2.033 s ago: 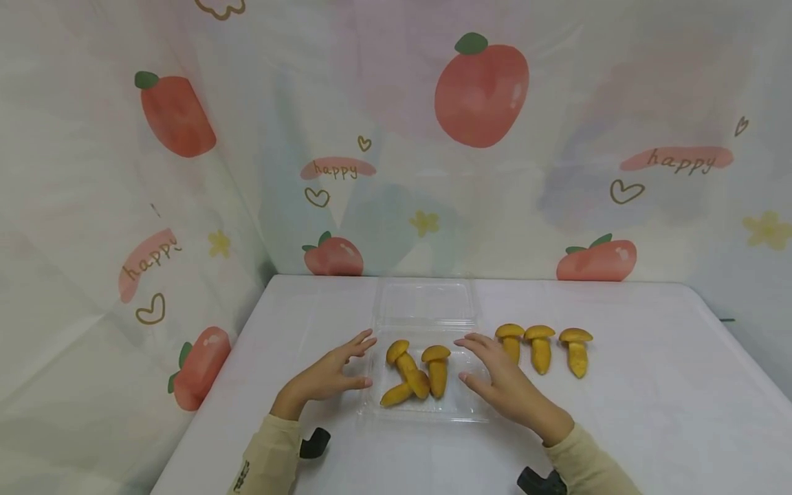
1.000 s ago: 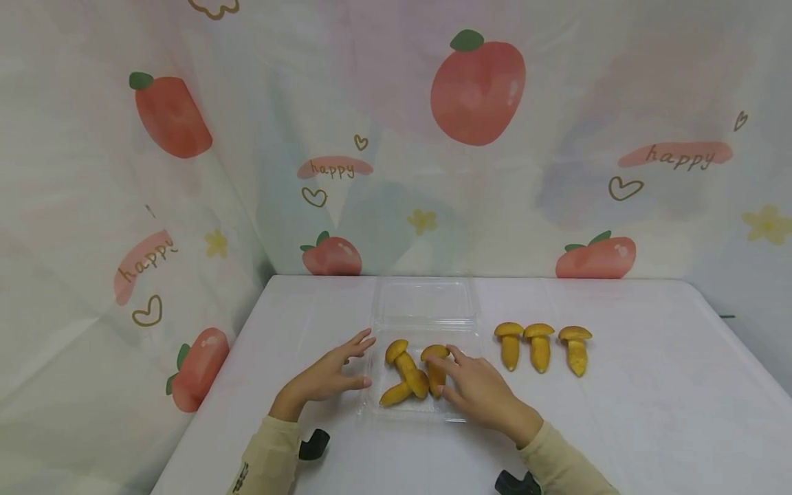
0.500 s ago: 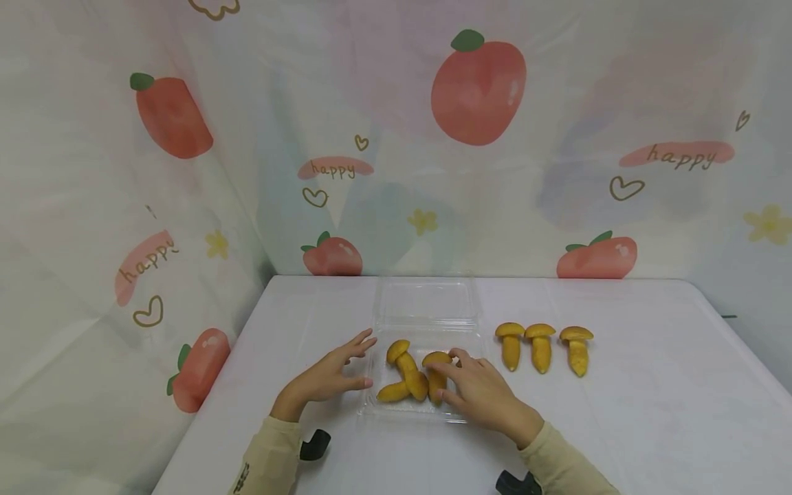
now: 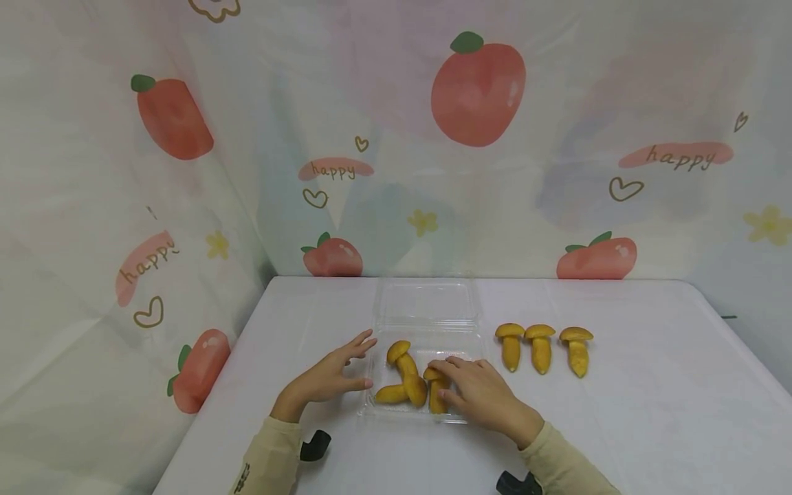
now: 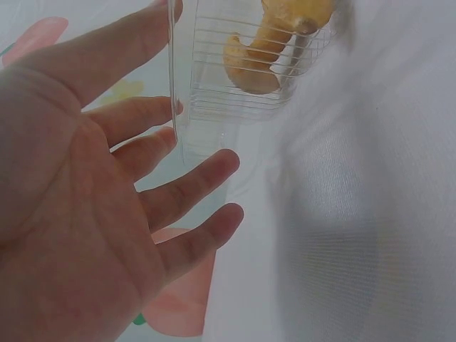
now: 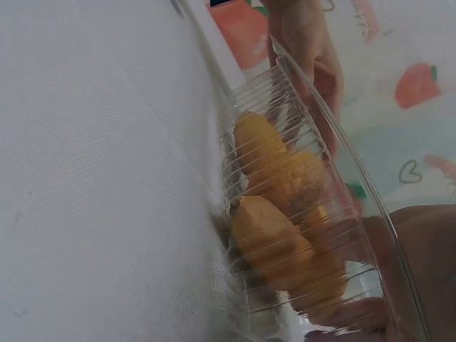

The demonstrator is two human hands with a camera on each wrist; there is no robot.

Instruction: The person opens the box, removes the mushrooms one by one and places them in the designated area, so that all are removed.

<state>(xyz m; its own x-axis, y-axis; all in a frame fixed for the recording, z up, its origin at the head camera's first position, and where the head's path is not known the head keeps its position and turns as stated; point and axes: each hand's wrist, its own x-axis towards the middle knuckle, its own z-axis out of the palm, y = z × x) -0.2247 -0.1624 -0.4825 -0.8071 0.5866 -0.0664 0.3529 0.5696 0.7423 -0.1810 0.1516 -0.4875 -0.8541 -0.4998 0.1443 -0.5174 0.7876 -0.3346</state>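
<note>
A clear plastic clamshell box point(image 4: 427, 323) lies on the table with its lid folded back. Inside are several yellow mushrooms: an upright-laid mushroom point(image 4: 401, 356), a second one point(image 4: 390, 394) crossing its lower end, and a third mushroom point(image 4: 436, 399) at the right. My right hand point(image 4: 485, 392) reaches over the box's right wall and holds this third mushroom between thumb and fingers; the right wrist view shows its stem point(image 6: 267, 239) through the ribbed wall. My left hand point(image 4: 328, 375), fingers spread, is at the box's left wall; in the left wrist view, thumb and some fingertips touch its rim.
Right of the box, three more mushrooms point(image 4: 541, 349) lie in a row on the white tablecloth point(image 4: 650, 412). A printed curtain point(image 4: 383, 103) hangs behind and at the left of the table. Black wrist-worn pieces point(image 4: 315, 445) sit under the sleeves.
My right hand moved left onto the right-hand mushroom, which has slid toward the front wall of the box. The crossing mushroom at the left shifted slightly. My left hand stayed put.
</note>
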